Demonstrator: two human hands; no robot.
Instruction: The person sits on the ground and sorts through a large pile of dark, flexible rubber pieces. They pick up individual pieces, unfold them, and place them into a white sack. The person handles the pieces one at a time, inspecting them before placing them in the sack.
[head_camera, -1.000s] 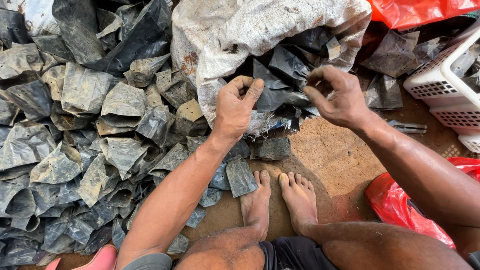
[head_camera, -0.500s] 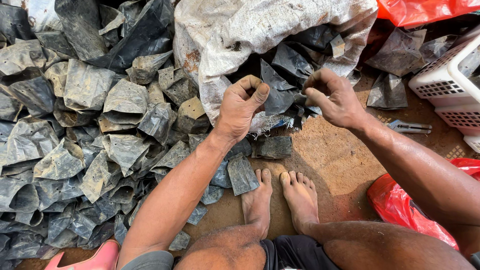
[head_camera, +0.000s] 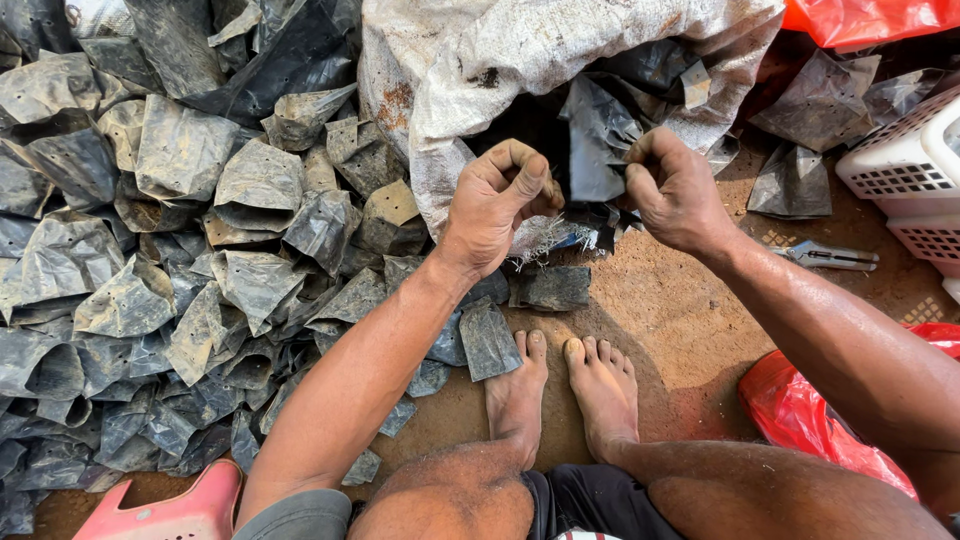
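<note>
Feet: bare feet (head_camera: 560, 400) planted on the dirt floor (head_camera: 680, 330), knees drawn up at the bottom edge of the view.
Stool: pink stool (head_camera: 165, 510) corner by the left leg.
Loose bags: a few flat black bags (head_camera: 487, 338) lie just ahead of the toes, apart from the main heap.
Left hand: left hand (head_camera: 497, 205) raised over the floor, fingers curled in with the thumb pressed against them; it seems to pinch something thin, though what it grips is hidden.
Right hand: right hand (head_camera: 675, 190) level with the left and near it, fingers bunched and pinching the edge of a black bag (head_camera: 592, 150) at the sack's mouth.
Cutter: a small grey tool (head_camera: 825, 257) rests on the floor to the right, untouched.
Red bag: red plastic (head_camera: 810, 410) beside the right forearm.
Pile: a big heap of opened, crumpled bags (head_camera: 180, 250) spreads over the left side.
Sack: white sack (head_camera: 560, 50) lies open, with more dark bags inside.
Crate: white crate (head_camera: 910, 170) at the right edge.
Progress: judging by the heap, much is sorted out already; the sack looks far from emptied, so plenty remains.
</note>
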